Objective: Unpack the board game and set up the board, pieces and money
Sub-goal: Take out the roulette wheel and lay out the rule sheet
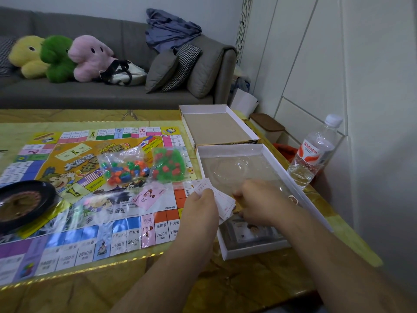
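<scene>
1. Head view, taking the game board as my landmark: it lies unfolded and flat on the yellow table.
2. My left hand is at the board's near right corner, fingers curled around a fan of white paper cards.
3. My right hand is just right of it, touching the same cards, over the open box tray that sits beside the board's right edge. I cannot tell what its fingers are doing underneath.
4. On the board's middle lie a clear bag of mixed-colour pieces and, right of it, a bag of green and red houses.
5. A pink question-mark card pack lies nearer me on the board.
6. A black roulette wheel overlaps the board's left side.
7. The box lid lies upturned beyond the tray.
8. A water bottle stands right of the tray.
</scene>
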A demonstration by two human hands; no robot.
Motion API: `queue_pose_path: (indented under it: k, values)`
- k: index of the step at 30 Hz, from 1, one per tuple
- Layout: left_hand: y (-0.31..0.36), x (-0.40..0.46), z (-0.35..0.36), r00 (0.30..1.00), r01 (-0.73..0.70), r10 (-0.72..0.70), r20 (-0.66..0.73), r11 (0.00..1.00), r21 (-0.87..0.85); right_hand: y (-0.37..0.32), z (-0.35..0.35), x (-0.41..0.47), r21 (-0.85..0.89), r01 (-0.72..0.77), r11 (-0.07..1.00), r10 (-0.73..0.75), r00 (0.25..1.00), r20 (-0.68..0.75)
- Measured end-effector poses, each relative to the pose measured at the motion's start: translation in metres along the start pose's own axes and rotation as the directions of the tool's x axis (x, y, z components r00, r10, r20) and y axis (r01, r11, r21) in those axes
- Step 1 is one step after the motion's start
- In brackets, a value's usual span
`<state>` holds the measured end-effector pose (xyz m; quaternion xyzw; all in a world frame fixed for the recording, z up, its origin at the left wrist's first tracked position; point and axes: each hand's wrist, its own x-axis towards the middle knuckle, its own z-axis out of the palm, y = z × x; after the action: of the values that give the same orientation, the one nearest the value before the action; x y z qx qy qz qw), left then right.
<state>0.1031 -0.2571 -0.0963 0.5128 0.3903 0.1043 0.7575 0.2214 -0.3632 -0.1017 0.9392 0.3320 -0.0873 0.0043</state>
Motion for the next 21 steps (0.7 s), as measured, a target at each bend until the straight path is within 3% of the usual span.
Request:
queue_pose_path:
  k: [21]
  values:
    - [0.0, 0.004, 0.0, 1.0, -0.012, 0.013, 0.018, 1.0, -0.019, -0.001, -0.016, 0.001, 0.116, 0.008, 0.993, -0.012, 0.999, 0.033]
